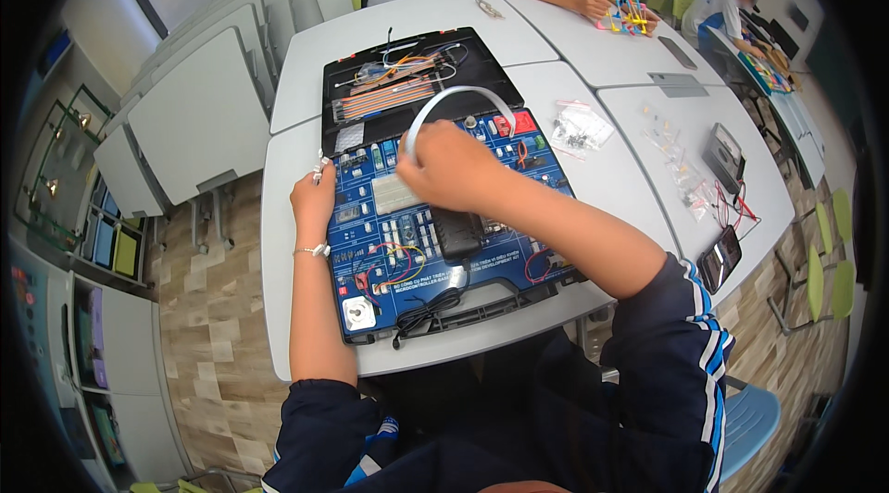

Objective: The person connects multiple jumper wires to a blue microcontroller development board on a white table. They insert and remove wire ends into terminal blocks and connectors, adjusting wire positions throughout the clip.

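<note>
Right hand (449, 164): fingers clenched on grey ribbon cable (477, 88), band arching above and to right of them. Just below fingers, pale breadboard (394, 197) on blue circuit board (509, 257); nearer wearer, black power adapter (457, 236). Left hand (313, 199): fingers at board's left edge, beside small whitish item (322, 162); whether gripped, cannot tell. Beyond right fingers, black case lid (482, 67) holding jumper wires (384, 104). Farther right of them, clear bag of parts (582, 130) on white counter (537, 87).
</note>
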Available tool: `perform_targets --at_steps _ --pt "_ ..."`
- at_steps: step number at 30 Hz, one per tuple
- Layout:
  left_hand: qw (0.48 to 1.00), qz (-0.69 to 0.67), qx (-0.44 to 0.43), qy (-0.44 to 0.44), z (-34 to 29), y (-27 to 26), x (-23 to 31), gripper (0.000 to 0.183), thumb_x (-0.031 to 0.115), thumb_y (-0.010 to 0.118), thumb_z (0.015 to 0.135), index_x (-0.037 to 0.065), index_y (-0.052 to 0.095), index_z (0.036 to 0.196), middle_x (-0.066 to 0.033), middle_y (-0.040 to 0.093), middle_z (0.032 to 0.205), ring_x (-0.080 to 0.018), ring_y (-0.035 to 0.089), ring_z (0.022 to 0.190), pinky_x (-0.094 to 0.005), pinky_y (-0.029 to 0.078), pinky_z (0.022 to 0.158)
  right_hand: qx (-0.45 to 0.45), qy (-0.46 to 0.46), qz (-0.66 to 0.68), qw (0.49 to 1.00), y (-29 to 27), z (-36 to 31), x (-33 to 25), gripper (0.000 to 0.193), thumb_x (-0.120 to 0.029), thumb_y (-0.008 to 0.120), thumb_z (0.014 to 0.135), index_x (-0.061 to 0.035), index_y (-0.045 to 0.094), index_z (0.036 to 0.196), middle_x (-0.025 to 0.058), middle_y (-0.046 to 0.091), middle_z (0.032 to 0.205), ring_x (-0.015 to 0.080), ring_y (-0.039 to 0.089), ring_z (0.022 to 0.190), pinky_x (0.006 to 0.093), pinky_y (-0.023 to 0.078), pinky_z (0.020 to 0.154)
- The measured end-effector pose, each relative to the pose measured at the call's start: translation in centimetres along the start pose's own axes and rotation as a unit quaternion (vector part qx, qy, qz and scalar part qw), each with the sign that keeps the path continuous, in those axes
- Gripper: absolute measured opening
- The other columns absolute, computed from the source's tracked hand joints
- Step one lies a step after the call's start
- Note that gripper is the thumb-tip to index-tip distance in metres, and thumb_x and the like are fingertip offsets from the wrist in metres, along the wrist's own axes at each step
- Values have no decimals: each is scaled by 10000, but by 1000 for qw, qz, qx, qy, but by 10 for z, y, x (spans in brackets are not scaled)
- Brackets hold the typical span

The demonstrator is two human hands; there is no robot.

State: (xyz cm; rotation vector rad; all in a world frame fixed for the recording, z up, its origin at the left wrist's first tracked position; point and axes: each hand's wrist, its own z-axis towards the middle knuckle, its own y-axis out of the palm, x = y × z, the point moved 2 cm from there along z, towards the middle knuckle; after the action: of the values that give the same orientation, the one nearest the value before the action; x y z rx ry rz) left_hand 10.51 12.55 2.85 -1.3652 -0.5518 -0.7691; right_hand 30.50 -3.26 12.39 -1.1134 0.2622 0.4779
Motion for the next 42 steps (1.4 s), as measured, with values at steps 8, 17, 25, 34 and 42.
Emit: perform_targets --at_steps 8,17,25,34,42 --pt "995 -90 52 0 6 -25 -12 617 578 623 863 -15 697 1014 -38 582 643 -146 542 573 -307 413 497 -44 -22 59 997 -38 -19 -9 298 -187 473 882 0 676 993 233 672 964 388 640 952 473 494 872" --pt "569 -737 -364 11 -63 -70 76 885 688 652 789 -92 509 1180 -33 368 788 -71 213 518 -218 164 406 -321 -100 0 942 -14 -45 -70 320 -226 510 859 15 663 716 246 663 765 406 669 713 480 542 646" --pt "510 -823 -248 14 -67 -71 78 528 407 460 1029 117 338 605 24 286 545 -66 191 467 -224 141 378 -328 -36 60 942 -25 -37 -72 576 -458 568 881 86 588 1070 250 669 844 383 676 779 426 542 729" --pt "724 -658 -113 174 -104 -63 110 490 433 456 1022 117 321 673 11 324 657 -82 245 571 -219 249 476 -224 131 443 858 27 -20 -77 411 -272 571 946 38 430 1177 134 632 829 186 631 682 313 493 586" --pt "806 -505 -109 289 -86 -56 91 894 658 675 784 -12 444 1328 -147 465 1295 -224 512 1160 -312 437 971 -196 266 598 730 -60 -12 -32 222 -205 523 985 -38 597 1111 -97 334 612 9 260 448 194 197 381"
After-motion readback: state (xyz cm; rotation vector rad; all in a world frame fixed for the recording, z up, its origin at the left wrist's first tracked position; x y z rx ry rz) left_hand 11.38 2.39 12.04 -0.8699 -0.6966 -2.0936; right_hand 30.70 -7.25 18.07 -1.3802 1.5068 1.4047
